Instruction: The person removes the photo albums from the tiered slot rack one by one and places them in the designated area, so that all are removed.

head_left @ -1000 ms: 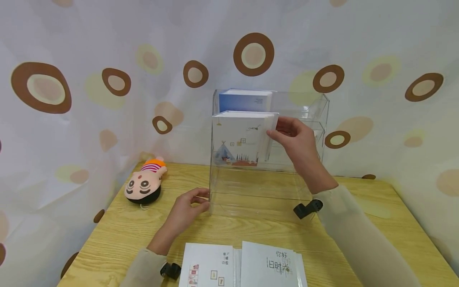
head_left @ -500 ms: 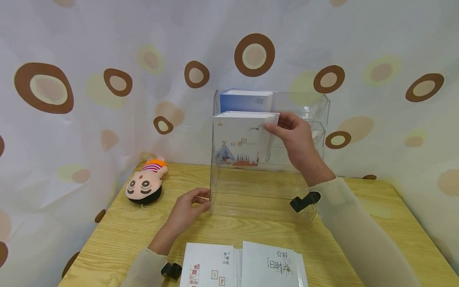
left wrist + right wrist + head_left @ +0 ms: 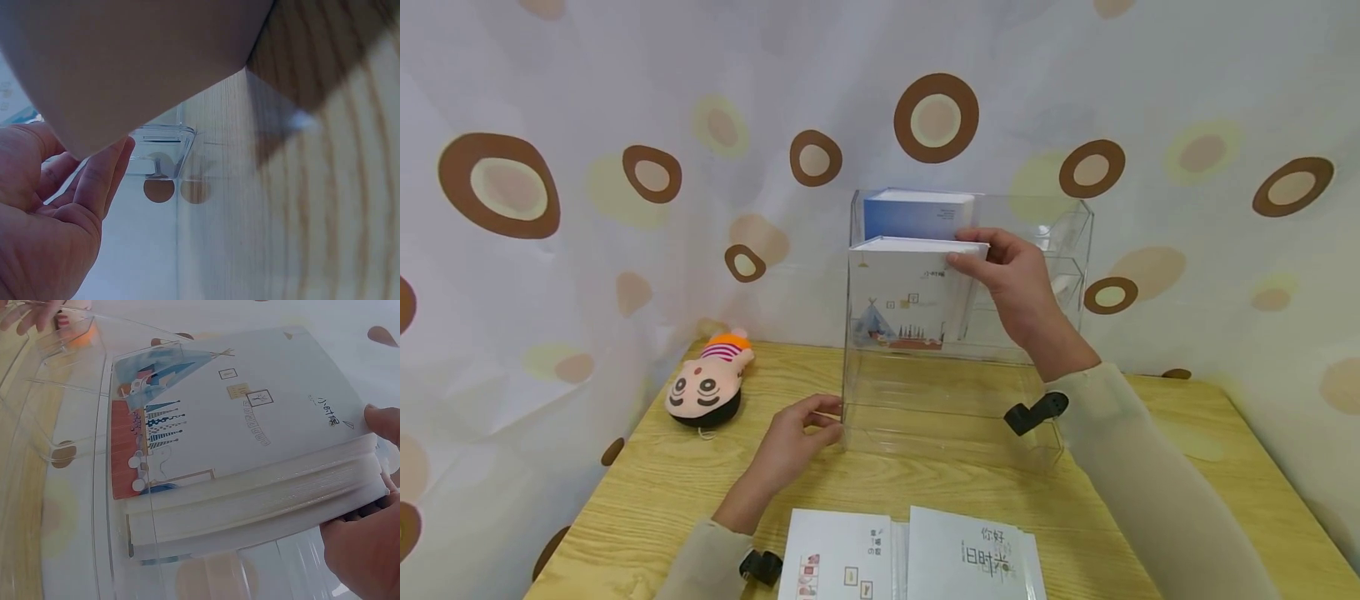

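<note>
A thick white photo album [image 3: 898, 300] with a tent drawing on its cover stands upright in the middle tier of a clear acrylic rack [image 3: 925, 417]. My right hand [image 3: 1015, 279] pinches its upper right corner, thumb on the front cover and fingers behind. In the right wrist view the album's [image 3: 250, 400] lower end sits behind the rack's clear front panel, and its page edges show. My left hand [image 3: 797, 437] touches the rack's left side near its base with fingers extended; in the left wrist view the hand [image 3: 56, 206] is partly hidden behind a pale, near surface.
A blue-and-white album [image 3: 917, 215] stands in the rack's rear top tier. Two white albums, a left one [image 3: 838, 554] and a right one [image 3: 966, 554], lie at the table's front. A plush doll [image 3: 711, 383] lies at left on the wooden table [image 3: 647, 500]. Patterned cloth hangs behind.
My right hand has slid a little left along the album's top edge, its wrist shifting left too. The album and my left hand stay in place.
</note>
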A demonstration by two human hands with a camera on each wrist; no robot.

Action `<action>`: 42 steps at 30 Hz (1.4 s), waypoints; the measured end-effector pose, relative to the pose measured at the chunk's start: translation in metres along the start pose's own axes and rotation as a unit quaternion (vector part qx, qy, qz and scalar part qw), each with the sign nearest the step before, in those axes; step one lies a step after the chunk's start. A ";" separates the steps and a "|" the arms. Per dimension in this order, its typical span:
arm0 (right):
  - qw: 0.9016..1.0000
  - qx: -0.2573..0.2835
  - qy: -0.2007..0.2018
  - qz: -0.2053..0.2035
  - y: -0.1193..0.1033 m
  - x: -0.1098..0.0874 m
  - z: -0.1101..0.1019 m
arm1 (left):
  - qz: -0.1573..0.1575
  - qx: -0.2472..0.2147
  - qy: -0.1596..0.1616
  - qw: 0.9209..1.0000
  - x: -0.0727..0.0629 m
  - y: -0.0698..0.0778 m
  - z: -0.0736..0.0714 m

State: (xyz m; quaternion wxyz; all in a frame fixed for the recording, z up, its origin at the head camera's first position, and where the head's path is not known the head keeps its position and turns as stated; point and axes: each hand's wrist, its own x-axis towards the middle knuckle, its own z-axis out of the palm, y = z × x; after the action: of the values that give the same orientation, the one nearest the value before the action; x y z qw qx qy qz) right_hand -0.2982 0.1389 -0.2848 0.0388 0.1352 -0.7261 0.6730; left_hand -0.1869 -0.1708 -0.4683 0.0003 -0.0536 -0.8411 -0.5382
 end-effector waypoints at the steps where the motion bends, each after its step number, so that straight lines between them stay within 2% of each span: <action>1: 1.000 -0.003 -0.001 0.000 0.000 0.000 0.000 | -0.001 -0.001 0.000 1.000 0.000 0.000 0.000; 7: 1.000 -0.024 -0.006 0.001 -0.003 0.000 0.002 | -0.005 -0.003 0.003 1.000 0.000 0.002 0.002; 18: 1.000 -0.024 -0.007 -0.001 -0.005 0.000 0.003 | -0.001 -0.001 0.002 1.000 0.000 0.001 0.000; 30: 1.000 -0.017 0.017 -0.003 -0.003 -0.003 0.005 | 0.001 -0.003 -0.003 1.000 0.000 0.001 0.000; 42: 0.999 -0.022 0.031 -0.024 -0.005 -0.001 0.004 | 0.003 -0.002 -0.003 1.000 -0.001 0.000 0.000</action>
State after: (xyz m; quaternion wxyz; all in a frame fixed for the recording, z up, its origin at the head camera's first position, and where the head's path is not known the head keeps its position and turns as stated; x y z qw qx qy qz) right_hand -0.2958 0.1351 -0.2800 0.0805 0.1312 -0.7357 0.6596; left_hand -0.1858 -0.1709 -0.4678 -0.0011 -0.0576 -0.8399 -0.5396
